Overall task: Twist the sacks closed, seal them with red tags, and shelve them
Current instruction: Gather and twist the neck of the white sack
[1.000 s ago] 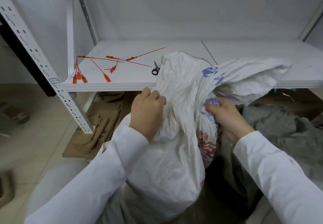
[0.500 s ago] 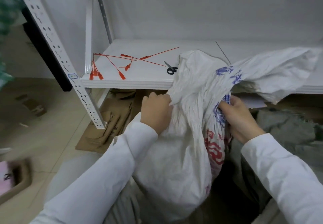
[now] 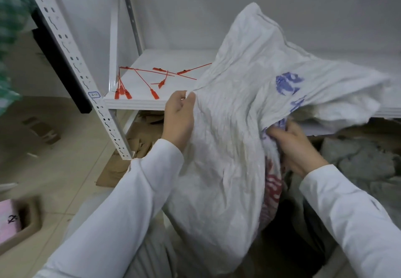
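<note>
Between hands: gripped sack.

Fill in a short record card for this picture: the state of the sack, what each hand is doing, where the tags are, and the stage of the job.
white sack: upright, top loose and flopping to the right, no tag visible on it
left hand: pinches the sack's left edge
right hand: grips bunched fabric on the printed side
red tags: lying loose on the white shelf, left end
stage: top being gathered, not yet twisted shut
</note>
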`<state>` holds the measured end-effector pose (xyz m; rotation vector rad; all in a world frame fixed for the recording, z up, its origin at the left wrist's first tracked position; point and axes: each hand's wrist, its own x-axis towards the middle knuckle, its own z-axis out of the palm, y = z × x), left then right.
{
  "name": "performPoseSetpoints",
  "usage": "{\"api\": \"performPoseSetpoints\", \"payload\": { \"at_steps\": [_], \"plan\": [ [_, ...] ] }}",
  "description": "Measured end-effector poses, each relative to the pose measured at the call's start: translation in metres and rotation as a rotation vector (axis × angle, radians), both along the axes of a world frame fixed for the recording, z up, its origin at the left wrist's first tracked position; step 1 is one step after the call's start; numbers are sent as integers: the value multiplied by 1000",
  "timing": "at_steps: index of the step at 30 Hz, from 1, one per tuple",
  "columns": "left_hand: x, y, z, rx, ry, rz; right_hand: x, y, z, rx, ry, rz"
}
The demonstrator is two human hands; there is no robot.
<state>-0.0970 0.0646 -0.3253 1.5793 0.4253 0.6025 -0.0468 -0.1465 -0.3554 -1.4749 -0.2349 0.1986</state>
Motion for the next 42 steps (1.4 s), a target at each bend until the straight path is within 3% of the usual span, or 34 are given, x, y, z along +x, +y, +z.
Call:
{"api": "performPoseSetpoints", "payload": {
  "at_steps": [4, 13, 20, 23, 27, 31, 33, 35, 39, 42],
  "plan": [
    [4, 19, 5, -47, -62, 116, 4, -14, 26, 107, -125, -140],
    [8, 61, 4, -57, -159, 374, 8, -14, 56, 75, -357, -311],
    [4, 97, -1, -91, 29, 508, 14, -39, 63, 144, -225, -416],
    [1, 80, 0, -91, 104, 363, 6, -29, 55, 65, -178, -371],
    [-7, 45, 14, -302, 213, -131, 0, -15, 40, -45, -109, -246],
    [-12, 31, 15, -100, 465, -422, 7, -21, 30, -5, 51, -227],
    [-10, 32, 11, -75, 470, -416, 10, -26, 24, -66, 46, -215],
    [-7, 39, 9, -116, 361, -309, 13, -33, 21, -130, 2, -243],
    [-4, 51, 7, -248, 128, -13, 17, -48, 23, -50, -55, -380],
    [-3, 42, 6, -268, 68, -5, 17, -43, 17, -155, -144, -424]
  ]
}}
